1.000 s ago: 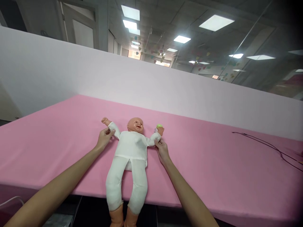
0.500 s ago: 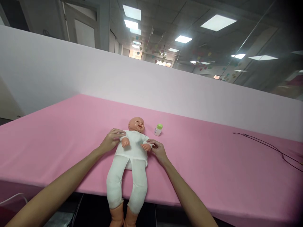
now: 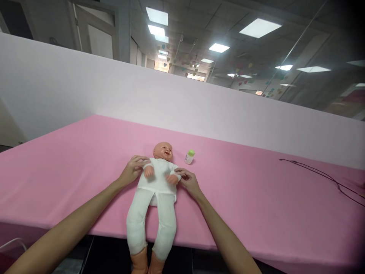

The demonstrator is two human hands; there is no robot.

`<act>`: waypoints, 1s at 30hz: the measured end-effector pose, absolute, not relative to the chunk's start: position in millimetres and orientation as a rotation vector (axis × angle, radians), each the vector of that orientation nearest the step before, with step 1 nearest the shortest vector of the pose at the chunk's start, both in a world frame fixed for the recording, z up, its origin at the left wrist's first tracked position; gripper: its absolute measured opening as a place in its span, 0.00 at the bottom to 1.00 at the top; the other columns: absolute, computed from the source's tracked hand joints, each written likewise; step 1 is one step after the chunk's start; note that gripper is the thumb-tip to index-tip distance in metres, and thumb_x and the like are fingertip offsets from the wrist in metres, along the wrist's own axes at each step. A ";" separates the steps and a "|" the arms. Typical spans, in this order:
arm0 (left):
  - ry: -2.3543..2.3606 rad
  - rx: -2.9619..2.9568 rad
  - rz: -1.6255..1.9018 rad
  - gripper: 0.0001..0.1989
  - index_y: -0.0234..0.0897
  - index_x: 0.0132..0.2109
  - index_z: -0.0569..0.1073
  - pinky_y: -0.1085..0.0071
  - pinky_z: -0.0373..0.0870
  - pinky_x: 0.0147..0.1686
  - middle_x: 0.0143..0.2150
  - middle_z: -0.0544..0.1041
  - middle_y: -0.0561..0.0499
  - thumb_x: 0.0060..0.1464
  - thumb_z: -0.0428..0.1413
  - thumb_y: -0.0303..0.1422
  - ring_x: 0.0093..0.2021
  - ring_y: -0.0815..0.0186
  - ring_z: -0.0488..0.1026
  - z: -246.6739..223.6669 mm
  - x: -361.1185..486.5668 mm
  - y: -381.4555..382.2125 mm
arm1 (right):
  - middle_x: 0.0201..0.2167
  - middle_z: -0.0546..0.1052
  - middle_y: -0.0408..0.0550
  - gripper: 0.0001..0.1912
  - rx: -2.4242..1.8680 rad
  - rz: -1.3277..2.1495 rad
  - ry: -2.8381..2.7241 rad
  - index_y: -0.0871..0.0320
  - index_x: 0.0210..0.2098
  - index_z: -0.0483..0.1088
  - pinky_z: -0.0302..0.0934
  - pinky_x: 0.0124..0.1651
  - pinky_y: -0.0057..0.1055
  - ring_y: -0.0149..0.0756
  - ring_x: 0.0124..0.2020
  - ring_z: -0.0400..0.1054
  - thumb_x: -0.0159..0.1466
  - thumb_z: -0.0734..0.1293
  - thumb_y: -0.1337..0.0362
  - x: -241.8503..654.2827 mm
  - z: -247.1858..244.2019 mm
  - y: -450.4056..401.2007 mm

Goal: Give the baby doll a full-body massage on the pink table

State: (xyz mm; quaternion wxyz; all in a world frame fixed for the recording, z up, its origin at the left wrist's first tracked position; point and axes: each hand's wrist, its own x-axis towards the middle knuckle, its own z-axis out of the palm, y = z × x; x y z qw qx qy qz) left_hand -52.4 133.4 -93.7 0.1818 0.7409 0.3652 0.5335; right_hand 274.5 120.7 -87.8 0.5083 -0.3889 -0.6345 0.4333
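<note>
White-suited vinyl baby doll point(image 3: 158, 182) lies on its back on a pink cloth-covered table point(image 3: 71, 182), left hand point(image 3: 132, 170) curled on its right shoulder, right hand point(image 3: 189, 182) touching its left cuff, grip indeterminate.

no words, numbers or signs can be read anywhere. a small white plastic bottle with a green cap point(image 3: 189, 157), standing on the pink cloth-covered counter point(image 3: 71, 182) just right of a pale vinyl baby doll point(image 3: 163, 151), bears a faint mark too tiny to make out.
</note>
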 end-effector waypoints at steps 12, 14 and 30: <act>1.288 1.437 1.674 0.16 0.37 0.40 0.76 0.67 0.70 0.32 0.33 0.79 0.49 0.60 0.60 0.46 0.32 0.60 0.74 -100.2 -57.3 141.0 | 0.38 0.83 0.49 0.21 -1.021 1.031 -1.162 0.56 0.39 0.77 0.70 0.49 0.42 0.45 0.42 0.76 0.51 0.81 0.53 280.7 -95.5 132.4; 1.310 1.336 1.650 0.19 0.37 0.39 0.74 0.68 0.69 0.28 0.29 0.76 0.50 0.59 0.60 0.51 0.28 0.62 0.72 -99.9 -59.9 142.2 | 0.40 0.83 0.50 0.24 -1.022 1.051 -1.108 0.56 0.41 0.77 0.70 0.50 0.42 0.45 0.42 0.76 0.52 0.81 0.50 283.0 -96.5 134.3; 1.095 1.676 1.539 0.15 0.40 0.47 0.83 0.55 0.73 0.52 0.51 0.83 0.43 0.56 0.61 0.40 0.53 0.50 0.77 -104.1 -50.0 143.1 | 0.47 0.81 0.48 0.15 -0.943 1.057 -1.432 0.52 0.38 0.77 0.69 0.56 0.42 0.46 0.52 0.74 0.54 0.79 0.57 277.2 -94.8 124.6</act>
